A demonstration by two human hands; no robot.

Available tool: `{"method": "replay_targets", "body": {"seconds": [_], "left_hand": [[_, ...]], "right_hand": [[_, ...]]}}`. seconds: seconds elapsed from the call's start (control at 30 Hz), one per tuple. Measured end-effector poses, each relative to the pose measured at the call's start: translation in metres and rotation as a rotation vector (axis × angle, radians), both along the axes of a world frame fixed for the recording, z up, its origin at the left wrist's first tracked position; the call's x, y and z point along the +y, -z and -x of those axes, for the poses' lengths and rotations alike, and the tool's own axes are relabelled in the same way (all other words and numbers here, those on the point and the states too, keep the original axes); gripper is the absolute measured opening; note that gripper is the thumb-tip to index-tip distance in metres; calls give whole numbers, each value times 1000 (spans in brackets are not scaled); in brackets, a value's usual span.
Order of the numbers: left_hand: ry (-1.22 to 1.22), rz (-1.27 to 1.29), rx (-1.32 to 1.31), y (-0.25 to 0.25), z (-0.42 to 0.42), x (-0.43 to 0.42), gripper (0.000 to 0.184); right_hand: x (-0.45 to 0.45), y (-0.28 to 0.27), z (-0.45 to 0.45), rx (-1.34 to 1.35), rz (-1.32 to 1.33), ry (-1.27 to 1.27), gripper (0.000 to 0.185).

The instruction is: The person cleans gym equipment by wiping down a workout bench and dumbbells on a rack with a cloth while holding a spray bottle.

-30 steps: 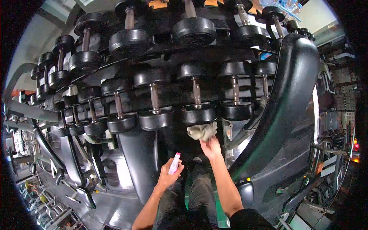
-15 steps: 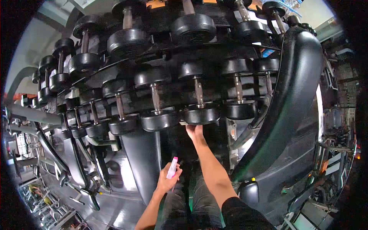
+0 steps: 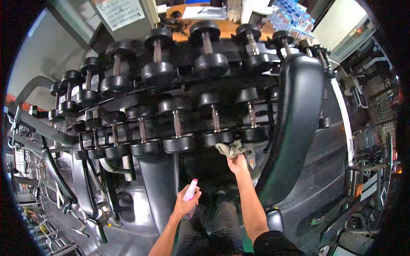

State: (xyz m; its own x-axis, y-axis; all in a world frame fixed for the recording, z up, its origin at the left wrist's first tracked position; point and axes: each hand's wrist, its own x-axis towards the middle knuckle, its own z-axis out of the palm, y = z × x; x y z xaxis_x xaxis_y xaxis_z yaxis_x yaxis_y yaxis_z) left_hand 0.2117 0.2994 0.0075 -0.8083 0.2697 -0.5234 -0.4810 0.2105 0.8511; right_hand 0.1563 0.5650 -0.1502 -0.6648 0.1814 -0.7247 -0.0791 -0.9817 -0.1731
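My right hand [image 3: 237, 164] is closed on a crumpled grey-beige cloth [image 3: 230, 149], just below the front head of a black dumbbell [image 3: 218, 137] on the lower row. The cloth overlaps that head's lower edge; whether they touch is hard to tell. My left hand [image 3: 186, 202] grips a spray bottle [image 3: 191, 190] with a white and pink nozzle, held low in front of my legs. Most of the bottle's body is hidden by the fingers. Beside that dumbbell stand another on the right [image 3: 252, 114] and one on the left [image 3: 177, 123].
An upper row of dumbbells [image 3: 208, 47] runs behind the lower one. Padded black benches stand at the right [image 3: 299, 123] and left [image 3: 159, 187]. Behind the rack is a wooden desk [image 3: 213, 26] with papers and plastic bottles [image 3: 292, 19]. A paper sign [image 3: 121, 13] hangs at the upper left.
The view has tilted up, showing more of the desk. My right hand has come out from beneath the dumbbell head to its lower right, with the cloth again in sight. My left hand still holds the bottle.
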Motion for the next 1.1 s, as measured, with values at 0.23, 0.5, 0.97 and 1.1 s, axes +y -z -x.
{"method": "replay_targets", "body": {"seconds": [0.23, 0.5, 0.97, 1.1], "left_hand": [[-82, -88, 74, -59, -26, 16, 20], [-34, -188, 181, -96, -104, 42, 11], [87, -375, 313, -165, -170, 116, 41], [-15, -419, 429, -180, -163, 123, 41]], "right_hand": [[-3, -124, -58, 235, -221, -251, 39], [-3, -215, -171, 125, -257, -478, 61], [83, -216, -297, 107, -277, -315, 45], [102, -211, -293, 111, -340, -252, 46]]}}
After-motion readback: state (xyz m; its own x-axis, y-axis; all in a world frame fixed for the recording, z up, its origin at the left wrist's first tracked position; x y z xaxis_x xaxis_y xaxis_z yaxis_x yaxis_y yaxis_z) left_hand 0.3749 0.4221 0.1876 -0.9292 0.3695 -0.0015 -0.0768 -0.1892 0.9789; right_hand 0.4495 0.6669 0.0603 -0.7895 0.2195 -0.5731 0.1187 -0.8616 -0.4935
